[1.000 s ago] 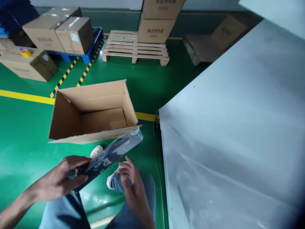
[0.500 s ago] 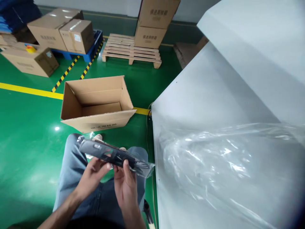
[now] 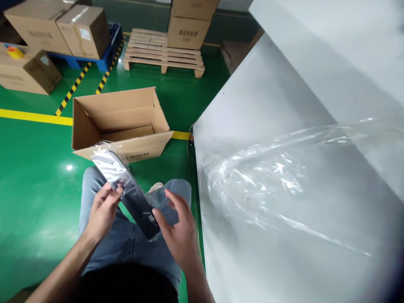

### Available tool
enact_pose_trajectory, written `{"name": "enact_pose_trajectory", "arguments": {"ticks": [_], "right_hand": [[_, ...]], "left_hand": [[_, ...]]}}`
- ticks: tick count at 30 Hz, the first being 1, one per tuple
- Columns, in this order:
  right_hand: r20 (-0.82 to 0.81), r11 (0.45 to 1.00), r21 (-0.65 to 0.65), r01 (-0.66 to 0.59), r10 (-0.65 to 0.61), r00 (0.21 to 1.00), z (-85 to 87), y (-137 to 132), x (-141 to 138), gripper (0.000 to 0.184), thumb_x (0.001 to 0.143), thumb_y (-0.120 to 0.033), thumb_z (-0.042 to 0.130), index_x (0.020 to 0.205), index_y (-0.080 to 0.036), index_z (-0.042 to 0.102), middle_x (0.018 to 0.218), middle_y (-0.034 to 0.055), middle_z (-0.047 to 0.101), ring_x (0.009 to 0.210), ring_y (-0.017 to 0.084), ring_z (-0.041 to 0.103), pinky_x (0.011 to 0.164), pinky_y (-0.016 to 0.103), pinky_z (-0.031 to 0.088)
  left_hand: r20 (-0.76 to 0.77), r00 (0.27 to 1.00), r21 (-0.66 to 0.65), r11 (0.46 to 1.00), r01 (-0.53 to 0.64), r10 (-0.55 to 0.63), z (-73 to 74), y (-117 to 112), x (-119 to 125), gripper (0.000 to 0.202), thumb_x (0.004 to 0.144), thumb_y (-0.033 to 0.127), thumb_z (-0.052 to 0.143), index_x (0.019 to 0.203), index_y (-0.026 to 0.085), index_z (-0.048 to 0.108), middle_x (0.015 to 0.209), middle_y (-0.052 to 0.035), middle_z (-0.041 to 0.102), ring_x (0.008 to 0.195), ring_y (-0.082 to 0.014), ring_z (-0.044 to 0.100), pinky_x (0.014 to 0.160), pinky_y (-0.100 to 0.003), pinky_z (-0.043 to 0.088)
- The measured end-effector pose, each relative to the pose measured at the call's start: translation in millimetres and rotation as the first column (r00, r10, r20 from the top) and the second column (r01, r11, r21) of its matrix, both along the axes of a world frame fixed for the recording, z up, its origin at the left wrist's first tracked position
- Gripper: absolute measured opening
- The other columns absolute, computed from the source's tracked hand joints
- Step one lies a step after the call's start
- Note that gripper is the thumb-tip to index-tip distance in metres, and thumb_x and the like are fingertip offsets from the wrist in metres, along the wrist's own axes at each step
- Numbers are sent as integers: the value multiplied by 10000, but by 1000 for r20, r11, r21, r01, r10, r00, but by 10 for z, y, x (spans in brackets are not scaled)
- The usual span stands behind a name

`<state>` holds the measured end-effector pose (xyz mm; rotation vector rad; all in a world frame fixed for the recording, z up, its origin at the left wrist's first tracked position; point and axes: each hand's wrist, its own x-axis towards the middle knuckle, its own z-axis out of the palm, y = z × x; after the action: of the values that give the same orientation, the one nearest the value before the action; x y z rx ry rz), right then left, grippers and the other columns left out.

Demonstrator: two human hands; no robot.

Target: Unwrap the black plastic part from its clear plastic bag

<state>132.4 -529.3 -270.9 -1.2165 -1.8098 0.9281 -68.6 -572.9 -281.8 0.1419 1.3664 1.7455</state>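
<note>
A long, flat black item in a clear plastic bag (image 3: 135, 206) is held above my lap, slanting from upper left to lower right. Its exact kind does not show through the glare. My left hand (image 3: 104, 210) pinches its left edge between thumb and fingers. Beside the lower right end is my right hand (image 3: 178, 227), fingers spread apart, the thumb close to or touching the bag's edge. Just beyond the bag's upper end stands an open cardboard box (image 3: 151, 145) on the floor; its visible inner bottom is bare cardboard.
To my right is a large pale table surface (image 3: 240, 261) with a crumpled clear plastic sheet (image 3: 259, 181) on it. Farther off stand a wooden pallet (image 3: 145, 52) with stacked cartons (image 3: 189, 31), and more cartons (image 3: 83, 35) on a blue pallet (image 3: 104, 63). A cable (image 3: 189, 162) runs along the table's edge.
The bagged item has turned so its right end points down towards me and its other face shows. My right hand has loosened from it and moved right. The view has shifted somewhat.
</note>
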Motion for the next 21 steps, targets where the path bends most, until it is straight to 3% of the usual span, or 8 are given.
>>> {"name": "enact_pose_trajectory", "arguments": {"ticks": [2,4,8,13,18,21], "right_hand": [[-31,989,-119,-85,81,996,-107,44,-58,203,990,-311,666,1138,-219,770,995,79,799,850,199,748,810,315,620],[-72,978,-178,-111,99,992,-201,14,-92,181,1020,-290,613,1020,-218,779,906,55,792,779,172,737,746,275,601],[-85,977,-177,-123,110,990,-275,-109,-102,172,997,-295,663,1108,-213,765,907,46,778,765,164,730,714,258,580],[-9,981,-126,-145,145,989,-304,-156,-116,209,1039,-264,585,928,-217,755,850,39,757,741,153,709,714,254,554],[-9,986,-145,-79,78,997,-354,-144,-86,216,1041,-273,570,886,-222,712,821,34,746,743,165,708,725,270,558],[-53,981,-177,-83,75,996,-326,-160,-71,153,1025,-303,600,1007,-221,728,868,42,760,775,172,725,751,278,580]], "left_hand": [[31,999,-17,1000,11,-11,12,-9,27,325,581,382,1002,779,224,799,791,37,747,769,-96,640,733,-153,506],[57,998,-38,999,24,-22,13,-15,34,339,549,381,1011,764,224,802,765,38,739,750,-94,633,710,-147,498],[71,997,-69,997,36,-31,1,-30,16,346,543,390,1008,787,235,818,789,33,751,778,-105,643,734,-152,502],[5,994,-64,992,110,-110,-57,-70,-7,358,615,413,971,905,246,842,913,8,782,981,-169,688,900,-204,510],[-60,996,-101,993,53,-60,-191,-144,-86,272,593,364,962,788,253,808,953,3,783,968,-200,684,871,-265,519],[-62,996,-116,992,55,-62,-248,-191,-134,273,633,374,933,841,249,808,983,-9,786,972,-217,689,846,-285,520]]}}
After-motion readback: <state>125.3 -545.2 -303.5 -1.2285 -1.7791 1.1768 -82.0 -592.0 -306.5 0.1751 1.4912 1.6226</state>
